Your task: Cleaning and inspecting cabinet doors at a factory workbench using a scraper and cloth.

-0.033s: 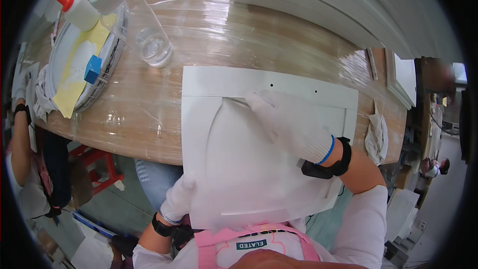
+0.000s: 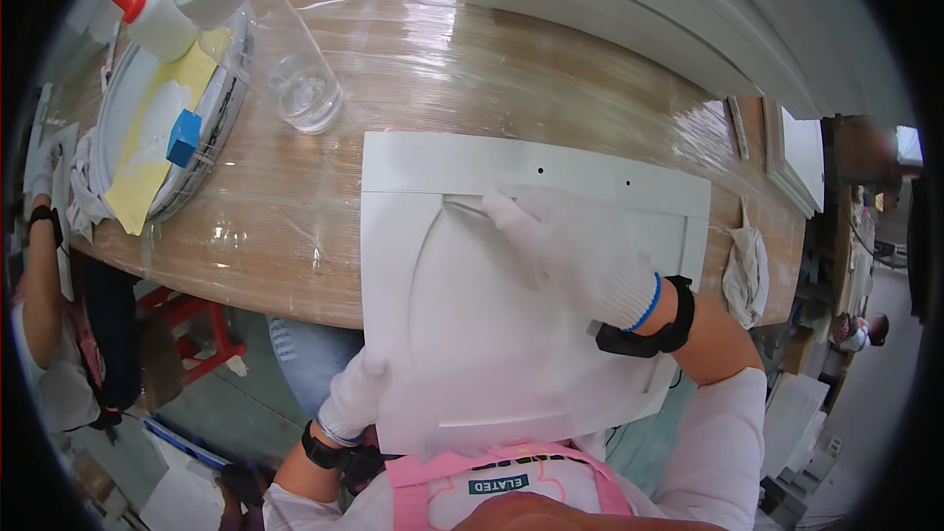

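Note:
A white cabinet door panel [image 2: 511, 334] with a raised frame and a curved groove lies partly on the table, its near edge against my body. My left hand [image 2: 356, 393], in a white knit glove, is closed on the panel's near left edge; its fingers are partly hidden underneath. My right hand [image 2: 570, 241], gloved and blurred, is over the upper middle of the panel. Its fingertips pinch a thin flat grey piece [image 2: 468, 206], which reaches into the groove's upper left corner. Its exact kind cannot be made out.
A round tub [image 2: 211, 152] at left holds yellow sandpaper [image 2: 147, 162], a blue block [image 2: 184, 138] and a red-tipped glue bottle [image 2: 162, 28]. A clear bottle [image 2: 313, 103] lies beside it. Stacked white boards [image 2: 629, 10] fill the far right; a cloth [image 2: 745, 270] hangs at the right edge.
My right hand's fingertips have shifted slightly toward me and left along the panel. My left hand keeps its hold on the edge.

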A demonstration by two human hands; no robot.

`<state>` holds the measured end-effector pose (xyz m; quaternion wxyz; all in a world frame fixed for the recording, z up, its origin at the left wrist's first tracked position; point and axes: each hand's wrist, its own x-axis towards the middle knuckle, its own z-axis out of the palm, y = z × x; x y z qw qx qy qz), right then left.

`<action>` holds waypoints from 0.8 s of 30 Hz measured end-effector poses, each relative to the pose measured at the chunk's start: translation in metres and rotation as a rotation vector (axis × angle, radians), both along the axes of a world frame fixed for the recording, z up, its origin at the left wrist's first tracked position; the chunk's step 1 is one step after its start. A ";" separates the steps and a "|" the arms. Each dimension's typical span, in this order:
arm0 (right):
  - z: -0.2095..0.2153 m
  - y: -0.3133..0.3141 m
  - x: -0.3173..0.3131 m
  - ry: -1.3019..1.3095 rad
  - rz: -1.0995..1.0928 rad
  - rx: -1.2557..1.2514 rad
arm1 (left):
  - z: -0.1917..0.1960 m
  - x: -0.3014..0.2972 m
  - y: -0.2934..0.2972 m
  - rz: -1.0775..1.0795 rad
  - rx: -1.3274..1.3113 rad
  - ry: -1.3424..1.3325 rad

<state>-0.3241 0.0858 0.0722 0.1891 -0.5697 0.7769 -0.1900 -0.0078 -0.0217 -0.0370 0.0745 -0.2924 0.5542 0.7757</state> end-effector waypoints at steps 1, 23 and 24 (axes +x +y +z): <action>0.004 0.000 0.006 -0.042 -0.010 0.042 | 0.005 -0.005 -0.001 0.000 0.026 0.005; -0.005 0.002 0.001 0.309 0.143 -0.023 | 0.021 -0.011 -0.005 0.077 0.267 0.061; -0.005 0.003 0.000 0.336 0.160 -0.034 | 0.021 -0.013 -0.005 0.075 0.289 0.071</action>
